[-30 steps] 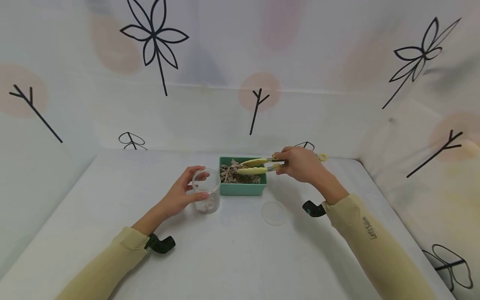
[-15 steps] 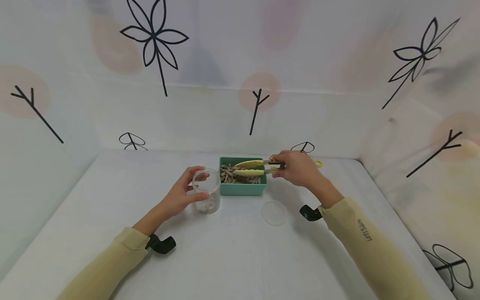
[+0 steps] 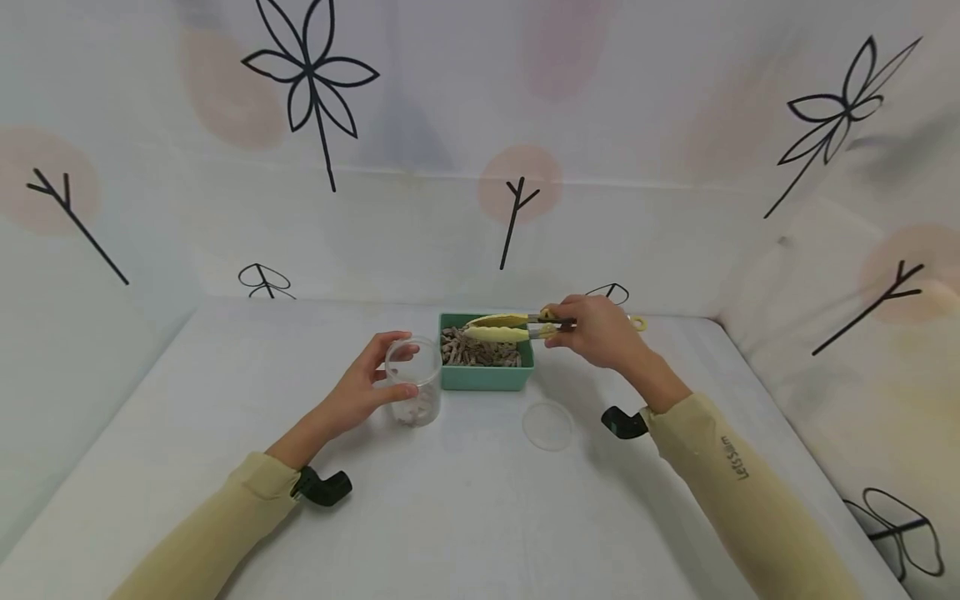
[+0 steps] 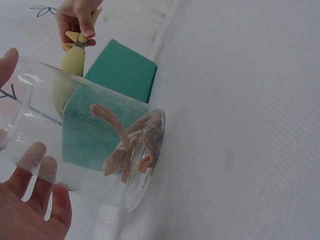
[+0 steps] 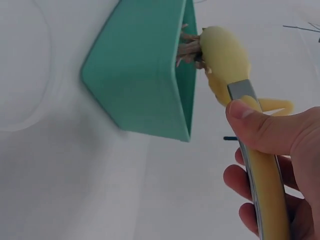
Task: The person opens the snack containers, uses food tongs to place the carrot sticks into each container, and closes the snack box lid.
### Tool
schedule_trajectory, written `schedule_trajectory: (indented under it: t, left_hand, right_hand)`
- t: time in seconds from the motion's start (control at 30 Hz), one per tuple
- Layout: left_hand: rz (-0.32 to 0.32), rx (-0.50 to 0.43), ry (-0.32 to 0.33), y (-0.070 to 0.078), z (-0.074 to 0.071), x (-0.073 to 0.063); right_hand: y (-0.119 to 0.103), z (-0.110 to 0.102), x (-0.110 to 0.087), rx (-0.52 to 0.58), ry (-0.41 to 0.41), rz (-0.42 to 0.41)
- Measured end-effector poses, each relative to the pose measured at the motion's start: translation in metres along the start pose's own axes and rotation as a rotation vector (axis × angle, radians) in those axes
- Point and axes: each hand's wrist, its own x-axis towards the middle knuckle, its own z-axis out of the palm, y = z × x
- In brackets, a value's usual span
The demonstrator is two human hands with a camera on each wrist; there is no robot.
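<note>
My left hand (image 3: 365, 386) grips a clear plastic jar (image 4: 90, 145) that stands upright, rim up, on the table. Several brown, knobbly dried sticks (image 4: 117, 122) lie at its bottom. With my right hand (image 3: 597, 331) I hold a pair of yellow tongs (image 5: 225, 57) with metal arms. Their tips hover over a green rectangular box (image 3: 486, 380), whose inside is heaped with similar brown dried pieces (image 3: 472, 350). In the right wrist view some pieces (image 5: 189, 49) show right at the tong tips; whether the tongs clasp any, I cannot tell.
A round clear lid (image 3: 547, 426) lies flat on the white table (image 3: 465, 500), in front of the box and to its right. The box touches or nearly touches the jar's right side. A patterned cloth wall (image 3: 420, 225) rises behind the table.
The right hand and tongs first shifted left and down into the box's pieces, then rose slightly, with the tips now closer together. Left hand and jar have stayed in place.
</note>
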Motion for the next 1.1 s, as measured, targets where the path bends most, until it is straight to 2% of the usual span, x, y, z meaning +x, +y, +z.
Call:
schedule_trajectory:
  t: [0.33, 0.77, 1.1]
  left_hand:
    - [-0.007, -0.004, 0.0, 0.002, 0.001, 0.0]
    - [0.006, -0.015, -0.007, 0.002, 0.001, 0.0]
    - [-0.007, -0.004, 0.011, 0.001, 0.001, 0.0]
  right_hand:
    - [0.003, -0.008, -0.002, 0.181, 0.033, 0.011]
    - [0.005, -0.011, -0.006, 0.231, 0.028, 0.032]
    - [-0.019, -0.029, -0.006, 0.367, 0.078, -0.031]
